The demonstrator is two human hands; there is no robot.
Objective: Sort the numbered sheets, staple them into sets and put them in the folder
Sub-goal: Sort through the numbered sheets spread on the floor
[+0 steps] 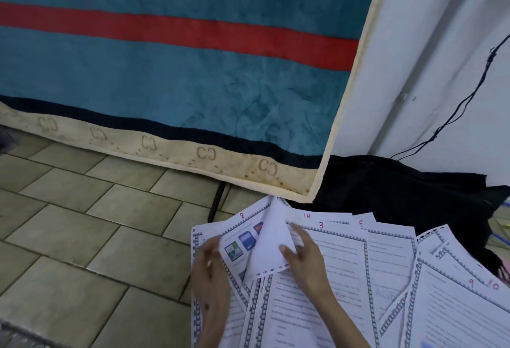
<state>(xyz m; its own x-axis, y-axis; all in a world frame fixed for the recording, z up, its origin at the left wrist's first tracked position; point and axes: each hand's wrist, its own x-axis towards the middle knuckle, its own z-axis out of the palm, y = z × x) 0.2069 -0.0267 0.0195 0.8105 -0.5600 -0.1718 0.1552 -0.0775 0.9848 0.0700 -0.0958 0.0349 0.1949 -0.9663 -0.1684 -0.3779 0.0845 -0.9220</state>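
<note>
Several white printed sheets with checkered borders lie fanned on the tiled floor, each with a red handwritten number. Sheet 8 [240, 240] carries coloured icons; sheets 14 [311, 216], 3 [339, 248] and 5 [386, 254] overlap to its right, and sheets 9 and 10 [463, 306] lie at far right. My right hand [306, 262] pinches the corner of a folded-over sheet [270, 248], its blank back showing. My left hand [211, 273] rests on the left edge of sheet 8, fingers holding its margin. No stapler or folder is visible.
A teal blanket [193, 71] with a red stripe and beige trim hangs behind the papers. Black cloth [400, 190] lies at the back right beneath a white wall [441, 44], where a thin black cable [469, 94] hangs. Beige floor tiles [96, 223] stretch to the left.
</note>
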